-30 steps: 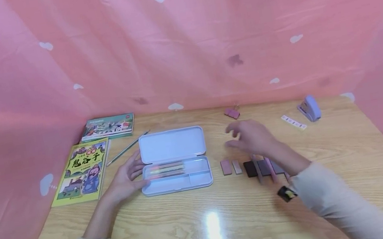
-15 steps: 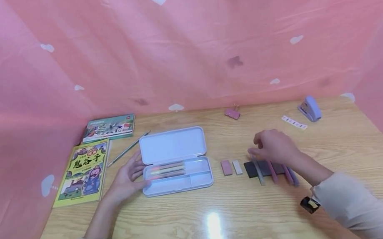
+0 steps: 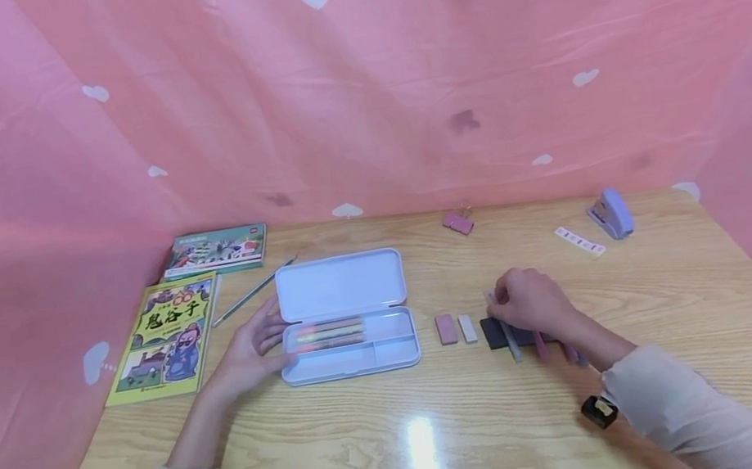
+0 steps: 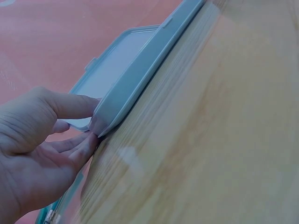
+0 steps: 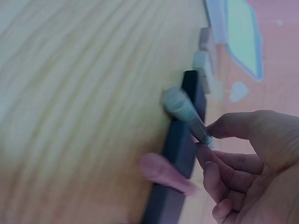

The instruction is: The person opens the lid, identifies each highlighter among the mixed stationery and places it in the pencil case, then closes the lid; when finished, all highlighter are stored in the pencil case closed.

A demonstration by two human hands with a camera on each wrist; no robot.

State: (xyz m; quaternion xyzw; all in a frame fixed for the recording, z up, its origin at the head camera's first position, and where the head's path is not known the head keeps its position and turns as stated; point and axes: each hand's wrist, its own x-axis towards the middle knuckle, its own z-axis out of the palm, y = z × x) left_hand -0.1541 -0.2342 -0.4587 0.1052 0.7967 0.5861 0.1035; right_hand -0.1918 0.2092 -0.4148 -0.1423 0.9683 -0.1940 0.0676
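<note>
In the head view, my left hand (image 3: 247,356) grips the left end of an open, pale blue pencil case (image 3: 338,364); its thumb lies on the near wall. Several slim pens (image 3: 329,334) lie in the case's back compartment, while the front compartments hold nothing visible. My right hand (image 3: 532,299) pinches the far end of a grey pen (image 3: 513,343) between thumb and index finger, clearest in the right wrist view. That pen lies across a dark bar (image 3: 493,333). Beside it a pink pen (image 3: 541,346) crosses the same bar, and further pens are partly hidden under my right hand.
Pink (image 3: 446,330) and white erasers (image 3: 467,329) lie between case and bar. Behind are a pink binder clip (image 3: 459,222), a label strip (image 3: 580,241) and a purple stapler (image 3: 611,213). A yellow book (image 3: 162,341), stacked books (image 3: 214,251) and a pencil (image 3: 253,291) are left.
My right hand has moved right and down from above the table onto the far end of the grey pen and now pinches it. The left hand has stayed on the pencil case.
</note>
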